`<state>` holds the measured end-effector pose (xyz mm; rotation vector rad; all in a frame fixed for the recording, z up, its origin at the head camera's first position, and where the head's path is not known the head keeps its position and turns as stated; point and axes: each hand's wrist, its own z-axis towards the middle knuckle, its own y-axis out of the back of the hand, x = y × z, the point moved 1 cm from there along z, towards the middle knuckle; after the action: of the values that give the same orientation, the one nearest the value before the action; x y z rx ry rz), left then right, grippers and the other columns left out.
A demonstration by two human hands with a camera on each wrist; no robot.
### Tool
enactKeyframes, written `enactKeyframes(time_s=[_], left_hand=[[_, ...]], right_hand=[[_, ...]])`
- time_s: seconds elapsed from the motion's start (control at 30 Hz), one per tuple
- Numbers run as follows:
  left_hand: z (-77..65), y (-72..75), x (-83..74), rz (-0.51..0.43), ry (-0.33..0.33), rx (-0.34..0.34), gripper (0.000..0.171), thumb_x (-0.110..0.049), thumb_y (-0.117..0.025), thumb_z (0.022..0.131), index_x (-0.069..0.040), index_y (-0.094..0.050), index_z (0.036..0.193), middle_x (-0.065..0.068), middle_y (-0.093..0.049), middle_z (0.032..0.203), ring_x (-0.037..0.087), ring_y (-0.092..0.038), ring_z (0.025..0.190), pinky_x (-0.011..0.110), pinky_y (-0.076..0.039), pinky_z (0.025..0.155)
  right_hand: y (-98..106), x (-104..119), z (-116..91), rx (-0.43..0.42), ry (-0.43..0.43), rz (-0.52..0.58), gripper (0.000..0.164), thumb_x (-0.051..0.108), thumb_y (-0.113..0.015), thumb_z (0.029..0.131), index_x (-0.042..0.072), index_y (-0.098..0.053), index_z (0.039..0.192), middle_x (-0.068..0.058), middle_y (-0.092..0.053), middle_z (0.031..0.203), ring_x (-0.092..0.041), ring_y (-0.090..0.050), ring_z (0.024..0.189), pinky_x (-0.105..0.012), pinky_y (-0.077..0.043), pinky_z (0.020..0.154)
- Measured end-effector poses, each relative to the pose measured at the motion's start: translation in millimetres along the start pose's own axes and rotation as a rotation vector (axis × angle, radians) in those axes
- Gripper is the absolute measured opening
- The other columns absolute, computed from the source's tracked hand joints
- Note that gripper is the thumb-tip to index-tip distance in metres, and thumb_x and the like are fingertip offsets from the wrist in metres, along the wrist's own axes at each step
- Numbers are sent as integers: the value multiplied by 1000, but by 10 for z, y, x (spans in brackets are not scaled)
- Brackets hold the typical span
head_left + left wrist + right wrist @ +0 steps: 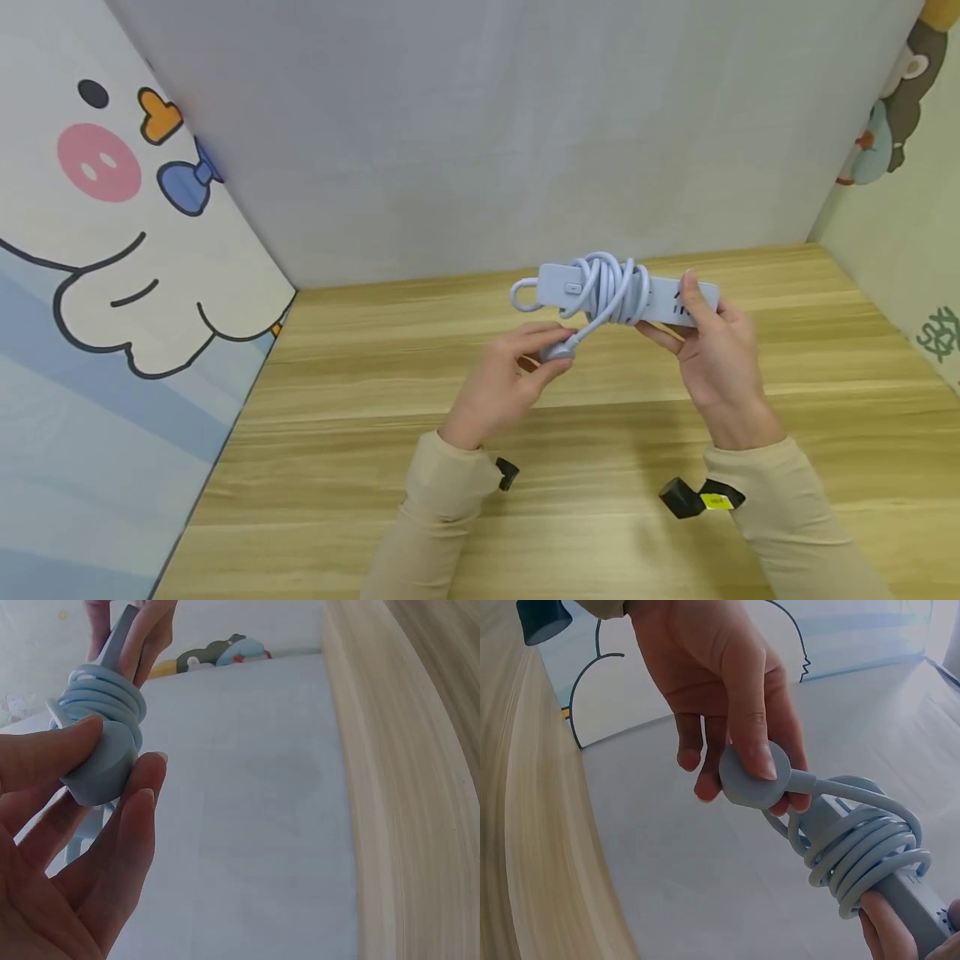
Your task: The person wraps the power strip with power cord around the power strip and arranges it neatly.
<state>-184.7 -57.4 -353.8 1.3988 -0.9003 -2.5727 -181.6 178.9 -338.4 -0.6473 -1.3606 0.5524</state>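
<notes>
A pale blue power strip (663,298) is held up over the table, its cord (617,292) wound several times round the middle. My right hand (720,354) grips the strip's right end, thumb on the socket face. Between thumb and fingers my left hand (501,375) pinches the plug (558,350) at the cord's free end. In the right wrist view the plug (754,776) shows as a round disc under the left thumb. The left wrist view has the plug (105,766) in front of the coils. A small cord loop (523,294) sticks out at the strip's left end.
The wood-grain table (360,500) lies beneath both hands. Behind it hangs a plain grey-white cloth wall (487,142). Cartoon-printed panels stand at the left (225,275) and right (885,267). Black wrist cameras (682,498) are worn at the sleeves.
</notes>
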Motion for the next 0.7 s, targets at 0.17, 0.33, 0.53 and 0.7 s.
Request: enactKeyframes(time_s=[0.17, 0.33, 0.53, 0.7], left_hand=[[-12, -29, -84, -15, -53, -52, 30, -9, -75, 92, -3, -73, 121, 10, -73, 117, 13, -71, 81, 18, -58, 69], [-28, -247, -292, -35, -96, 85, 37, -16, -74, 94, 2, -69, 126, 12, -72, 111, 8, -67, 76, 13, -56, 69], [-23, -294, -283, 77, -32, 86, 34, -16, -73, 95, -2, -71, 125, 9, -72, 110, 7, -64, 74, 10, -51, 66], [-4, -217, -114, 79, 43, 68, 32, -16, -73, 95, -4, -72, 125, 6, -71, 111, 9, -66, 77, 14, -53, 68]], right_hand=[[4, -54, -7, -34, -17, 60, 21, 18, -64, 100, 1, -60, 111, -10, -72, 106, -20, -76, 97, -38, -61, 82], [-3, -72, -17, -90, 18, 77, 27, 20, -68, 97, 1, -58, 111, -10, -70, 106, -21, -76, 95, -37, -60, 83], [-19, -64, -8, -68, 44, 46, 26, 23, -67, 97, 1, -58, 110, -9, -70, 106, -19, -76, 96, -36, -60, 84], [-25, -53, -31, -34, -6, 131, 20, 19, -64, 99, 0, -61, 104, -12, -72, 107, -22, -76, 96, -39, -60, 83]])
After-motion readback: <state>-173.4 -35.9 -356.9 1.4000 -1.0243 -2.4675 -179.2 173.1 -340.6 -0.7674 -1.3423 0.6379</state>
